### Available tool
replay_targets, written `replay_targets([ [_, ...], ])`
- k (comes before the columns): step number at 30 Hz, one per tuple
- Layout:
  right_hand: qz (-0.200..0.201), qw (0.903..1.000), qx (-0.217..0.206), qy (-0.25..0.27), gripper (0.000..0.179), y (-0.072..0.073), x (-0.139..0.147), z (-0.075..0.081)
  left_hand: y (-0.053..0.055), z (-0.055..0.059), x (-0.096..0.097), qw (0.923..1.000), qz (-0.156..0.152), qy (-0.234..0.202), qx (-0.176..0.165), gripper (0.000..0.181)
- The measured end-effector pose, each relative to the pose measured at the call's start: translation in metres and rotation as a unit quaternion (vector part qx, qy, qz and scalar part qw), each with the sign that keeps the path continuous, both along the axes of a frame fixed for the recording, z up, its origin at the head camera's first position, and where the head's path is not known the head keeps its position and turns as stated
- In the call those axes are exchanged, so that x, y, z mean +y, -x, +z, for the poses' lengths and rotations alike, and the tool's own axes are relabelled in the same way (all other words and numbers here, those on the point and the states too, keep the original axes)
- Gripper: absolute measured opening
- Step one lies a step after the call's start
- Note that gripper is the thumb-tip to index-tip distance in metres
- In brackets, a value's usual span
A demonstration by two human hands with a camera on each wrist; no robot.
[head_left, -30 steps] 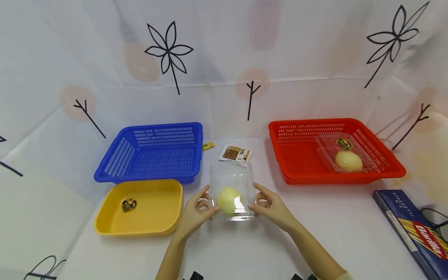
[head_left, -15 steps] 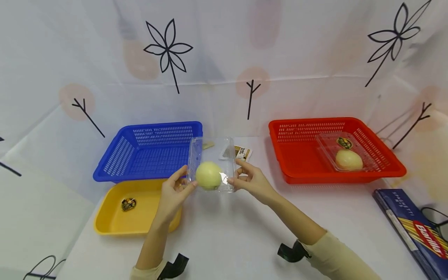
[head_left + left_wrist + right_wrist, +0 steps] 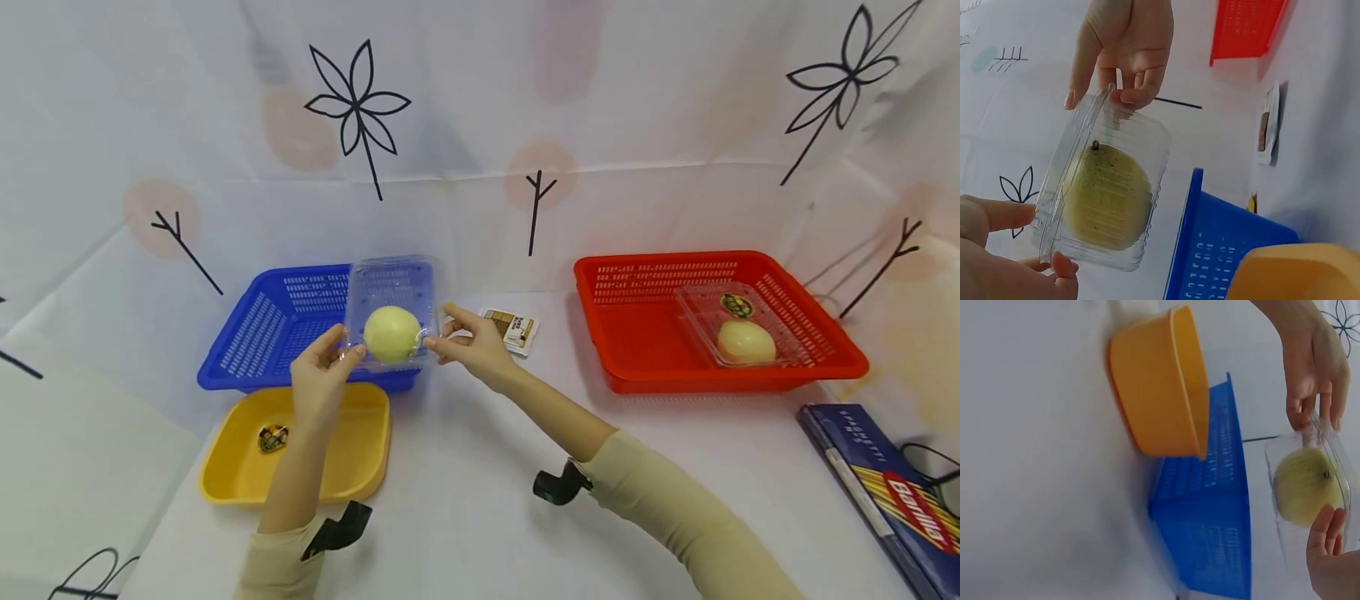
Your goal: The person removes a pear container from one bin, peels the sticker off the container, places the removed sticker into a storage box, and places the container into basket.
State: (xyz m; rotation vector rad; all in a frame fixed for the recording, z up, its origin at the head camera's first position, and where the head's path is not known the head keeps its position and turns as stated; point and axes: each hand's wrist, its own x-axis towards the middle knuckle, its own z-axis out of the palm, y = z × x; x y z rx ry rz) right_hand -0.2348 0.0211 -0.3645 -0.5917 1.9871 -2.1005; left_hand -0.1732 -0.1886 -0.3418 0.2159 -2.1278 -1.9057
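Both hands hold a clear plastic clamshell box (image 3: 390,279) by its sides, raised over the blue basket (image 3: 247,354). A pale yellow-green round fruit (image 3: 392,335) with a short stem sits inside; its speckled skin shows in the left wrist view. My left hand (image 3: 318,379) pinches the near left corner of the box, thumb on top. At the near right corner, the thumb and fingers of my right hand (image 3: 480,348) grip the edge. In the right wrist view the box (image 3: 1288,540) is tilted and clear of the basket's rim.
In front of the blue basket stands a yellow tub (image 3: 341,454) holding a small dark label (image 3: 273,437). A red basket (image 3: 637,354) at right contains another boxed fruit (image 3: 746,342). A white-and-brown packet (image 3: 517,332) lies between the baskets. A blue Barilla spaghetti box (image 3: 885,492) is far right.
Both hands have lifted the clamshell box with the fruit and carried it left and away from the body, from mid-table to over the blue basket.
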Motion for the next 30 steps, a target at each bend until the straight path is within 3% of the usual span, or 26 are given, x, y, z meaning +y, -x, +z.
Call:
replay_targets([
  [8,-0.011,0.9998,-0.004,-0.013,0.061,0.026,-0.043,-0.008,0.024,-0.007,-0.027,0.9975,0.069,-0.01,-0.003,0.051],
  [17,-0.035,0.9968,-0.047,-0.055,0.058,0.041,-0.088,-0.019,0.055,-0.028,-0.06,0.9903,0.137,-0.009,0.023,0.044],
  [22,0.002,0.9935,-0.076,-0.085,0.061,0.046,-0.106,-0.02,0.065,-0.033,-0.078,0.9854,0.17,0.006,0.015,0.043],
  [30,0.083,0.9791,-0.186,-0.005,0.068,0.054,-0.132,-0.019,0.074,-0.035,-0.113,0.9823,0.183,-0.002,-0.041,0.047],
])
